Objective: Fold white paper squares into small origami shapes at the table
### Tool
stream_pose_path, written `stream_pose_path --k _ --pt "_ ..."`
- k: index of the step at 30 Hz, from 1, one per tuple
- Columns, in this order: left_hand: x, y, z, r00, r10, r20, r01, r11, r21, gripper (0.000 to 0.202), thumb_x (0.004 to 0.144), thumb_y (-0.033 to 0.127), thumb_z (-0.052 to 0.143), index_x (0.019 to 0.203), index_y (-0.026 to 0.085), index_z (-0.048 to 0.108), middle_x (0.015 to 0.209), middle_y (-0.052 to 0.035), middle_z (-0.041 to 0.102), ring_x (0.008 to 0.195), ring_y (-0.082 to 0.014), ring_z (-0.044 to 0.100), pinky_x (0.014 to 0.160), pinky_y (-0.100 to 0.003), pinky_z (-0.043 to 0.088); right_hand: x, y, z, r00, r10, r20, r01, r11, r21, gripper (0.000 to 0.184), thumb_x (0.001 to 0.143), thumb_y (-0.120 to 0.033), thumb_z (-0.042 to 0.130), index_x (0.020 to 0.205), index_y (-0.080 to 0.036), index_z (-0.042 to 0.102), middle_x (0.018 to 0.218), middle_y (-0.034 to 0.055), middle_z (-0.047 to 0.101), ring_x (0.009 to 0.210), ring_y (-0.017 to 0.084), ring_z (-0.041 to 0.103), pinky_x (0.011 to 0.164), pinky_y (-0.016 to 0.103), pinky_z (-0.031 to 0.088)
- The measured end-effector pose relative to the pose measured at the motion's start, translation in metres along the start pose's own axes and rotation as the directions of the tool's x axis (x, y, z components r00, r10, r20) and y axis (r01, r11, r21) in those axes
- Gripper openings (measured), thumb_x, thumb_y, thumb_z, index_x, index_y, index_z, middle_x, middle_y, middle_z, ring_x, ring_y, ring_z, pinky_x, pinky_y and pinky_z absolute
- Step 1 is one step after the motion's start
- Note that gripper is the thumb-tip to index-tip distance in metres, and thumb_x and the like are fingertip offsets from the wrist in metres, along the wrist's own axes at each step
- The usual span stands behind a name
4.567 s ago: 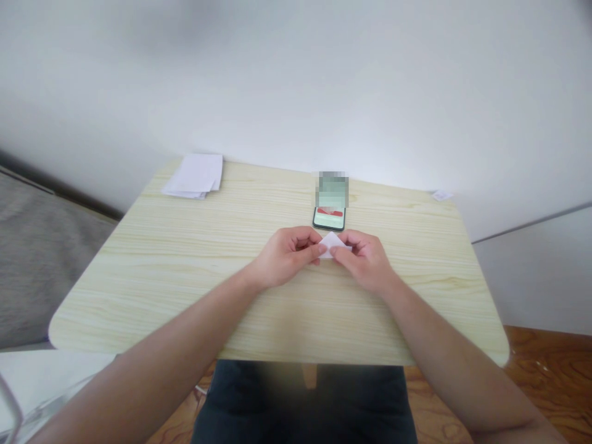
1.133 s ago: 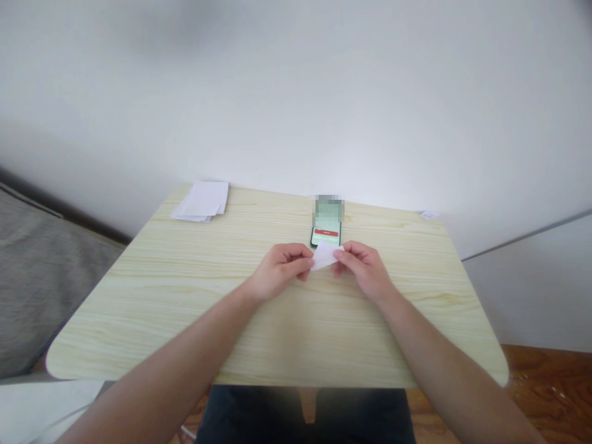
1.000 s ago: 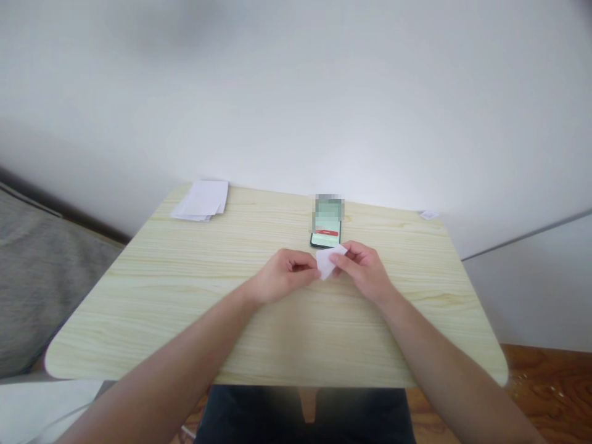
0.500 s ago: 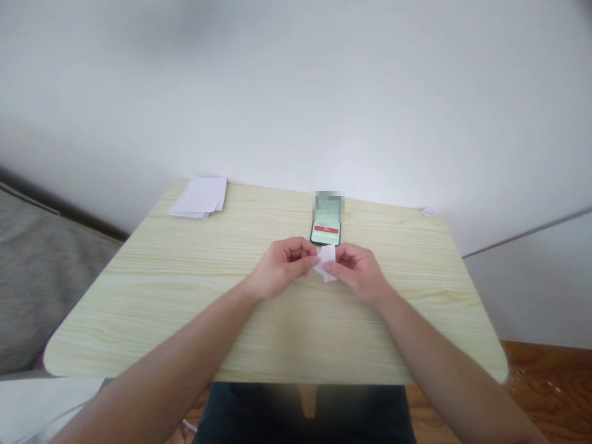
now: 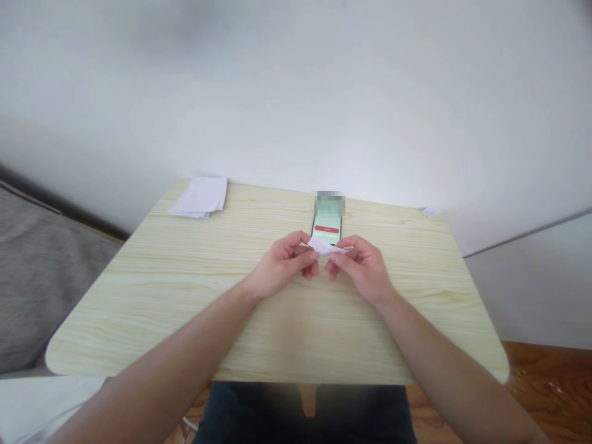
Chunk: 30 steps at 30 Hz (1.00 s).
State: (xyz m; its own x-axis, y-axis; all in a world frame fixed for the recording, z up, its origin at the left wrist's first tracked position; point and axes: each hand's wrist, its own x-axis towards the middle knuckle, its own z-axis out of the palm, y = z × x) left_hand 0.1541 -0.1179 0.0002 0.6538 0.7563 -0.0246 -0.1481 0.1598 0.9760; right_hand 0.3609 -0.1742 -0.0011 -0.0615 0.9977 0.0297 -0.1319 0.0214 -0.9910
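Observation:
A small folded piece of white paper [image 5: 325, 248] is held between my two hands, above the middle of the table. My left hand [image 5: 285, 262] pinches its left end between thumb and fingers. At the other end, my right hand [image 5: 362, 264] grips it with thumb and index finger, the remaining fingers curled below. The paper lies wider than it is tall and shows a crease. Just beyond it is a phone [image 5: 327, 222] with a lit screen and a red bar; the paper covers part of its near edge.
The pale wood-grain table [image 5: 161, 296] meets a white wall [image 5: 296, 92] at the back. Several white sheets [image 5: 201, 196] are stacked at the far left corner. A small folded white paper [image 5: 431, 211] lies at the far right corner. Grey fabric [image 5: 41, 271] is left of the table.
The paper has turned from an upright position to a sideways one between my hands. My fingers have shifted to its two ends, and the right hand has moved slightly right.

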Motion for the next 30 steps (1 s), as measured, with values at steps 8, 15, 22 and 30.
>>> stream_pose_path --k 8,15,22,30 --pt "-0.0027 0.0006 0.0004 0.998 0.058 -0.033 -0.060 0.996 -0.062 0.035 0.083 0.022 0.081 0.113 0.018 0.063 0.086 -0.0046 0.077 0.079 -0.0160 0.072 0.076 -0.029 0.056 -0.0004 -0.0019 0.0012 0.996 -0.051 -0.077 0.050 0.999 -0.019 0.020 0.081 -0.032 0.084 0.092 -0.021 0.071 0.083 0.0024 0.079 0.070 0.017 0.075 0.070 0.034 0.063" --pt "0.0006 -0.0022 0.0015 0.987 0.118 -0.106 -0.122 0.992 -0.034 0.022 0.080 0.021 0.084 0.093 0.014 0.067 0.086 -0.0043 0.074 0.081 -0.0138 0.070 0.077 -0.026 0.054 -0.0010 -0.0010 0.0025 0.998 -0.042 -0.043 0.041 0.999 -0.030 0.026 0.078 -0.034 0.087 0.095 -0.022 0.071 0.088 0.0035 0.079 0.079 0.019 0.077 0.077 0.035 0.063" --pt "0.0011 -0.0012 0.0018 0.986 0.104 -0.129 -0.101 0.994 0.027 0.022 0.087 0.029 0.078 0.091 0.015 0.062 0.082 -0.0038 0.073 0.077 -0.0143 0.070 0.077 -0.028 0.055 0.0003 -0.0027 0.0030 0.997 -0.047 -0.068 0.042 0.996 -0.074 0.022 0.085 -0.042 0.080 0.092 -0.022 0.071 0.082 0.0031 0.078 0.072 0.019 0.076 0.073 0.035 0.063" --pt "0.0000 0.0001 0.0047 0.982 0.097 -0.159 -0.085 0.993 0.080 0.022 0.090 0.029 0.074 0.090 0.016 0.056 0.077 -0.0028 0.072 0.073 -0.0146 0.069 0.073 -0.027 0.054 0.0004 0.0021 0.0030 0.998 -0.018 -0.066 0.013 0.997 -0.071 0.026 0.085 -0.044 0.079 0.090 -0.022 0.066 0.086 0.0038 0.079 0.072 0.018 0.076 0.073 0.035 0.063"
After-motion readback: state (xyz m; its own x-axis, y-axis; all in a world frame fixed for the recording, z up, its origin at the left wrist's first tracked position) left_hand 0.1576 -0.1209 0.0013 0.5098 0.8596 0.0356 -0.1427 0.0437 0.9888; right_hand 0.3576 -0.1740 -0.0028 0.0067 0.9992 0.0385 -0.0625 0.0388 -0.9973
